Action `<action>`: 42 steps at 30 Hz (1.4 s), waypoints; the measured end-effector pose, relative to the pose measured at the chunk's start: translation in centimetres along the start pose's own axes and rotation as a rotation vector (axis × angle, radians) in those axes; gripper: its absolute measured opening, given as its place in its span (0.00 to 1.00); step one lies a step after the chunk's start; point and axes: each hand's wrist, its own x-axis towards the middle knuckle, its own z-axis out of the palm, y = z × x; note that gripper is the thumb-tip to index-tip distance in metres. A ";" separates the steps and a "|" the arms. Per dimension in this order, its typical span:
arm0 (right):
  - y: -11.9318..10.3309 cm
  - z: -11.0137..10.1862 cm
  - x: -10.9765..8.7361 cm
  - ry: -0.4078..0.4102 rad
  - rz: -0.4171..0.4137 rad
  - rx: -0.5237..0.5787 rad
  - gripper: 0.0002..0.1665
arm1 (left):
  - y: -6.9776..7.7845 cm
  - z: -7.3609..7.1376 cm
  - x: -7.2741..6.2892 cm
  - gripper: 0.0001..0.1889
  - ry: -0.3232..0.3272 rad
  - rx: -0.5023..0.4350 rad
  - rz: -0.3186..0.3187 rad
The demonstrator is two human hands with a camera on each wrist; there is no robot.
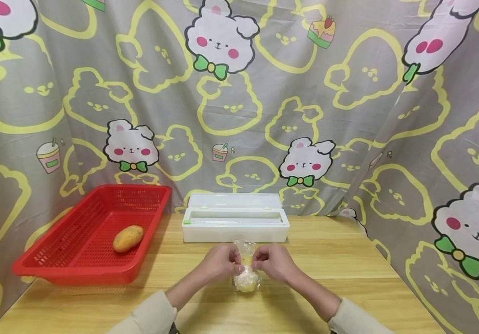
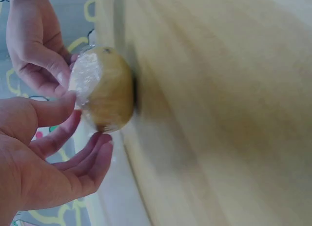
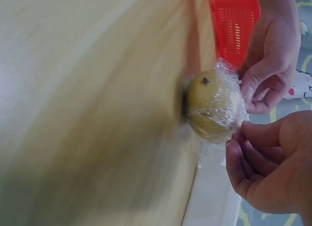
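A potato (image 1: 246,284) wrapped in clear cling film (image 1: 245,248) rests on the wooden table in front of the person. In the head view the left hand (image 1: 221,262) pinches the film on the potato's left side. Opposite it, the right hand (image 1: 278,263) pinches film between thumb and fingers on the other side. Close up, the wrist views show shiny film (image 2: 88,75) bunched over the potato's top (image 3: 208,102), with both thumbs there. A loose flap of film sticks out beyond the potato on its far side.
Behind the hands stands a white cling film dispenser box (image 1: 235,233) with its lid raised. On the left a red plastic basket (image 1: 76,273) holds one bare potato (image 1: 128,238). A patterned curtain (image 1: 231,116) encloses the table (image 1: 331,301) at the back and sides.
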 end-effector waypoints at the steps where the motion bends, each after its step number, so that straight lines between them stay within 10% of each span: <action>1: 0.0 -0.2 0.2 0.002 0.001 -0.011 0.05 | 0.1 -0.3 0.1 0.09 -0.018 0.013 -0.008; 13: 1.8 -0.9 3.5 0.050 0.251 -0.029 0.12 | -2.0 -2.6 4.1 0.12 0.103 0.095 -0.197; 24: 3.0 0.2 6.1 -0.090 0.498 0.242 0.18 | -3.5 -1.2 6.2 0.17 0.044 -0.231 -0.393; 42: 1.5 1.0 6.7 0.028 0.422 0.275 0.06 | -2.7 -1.2 5.9 0.09 0.099 -0.321 -0.309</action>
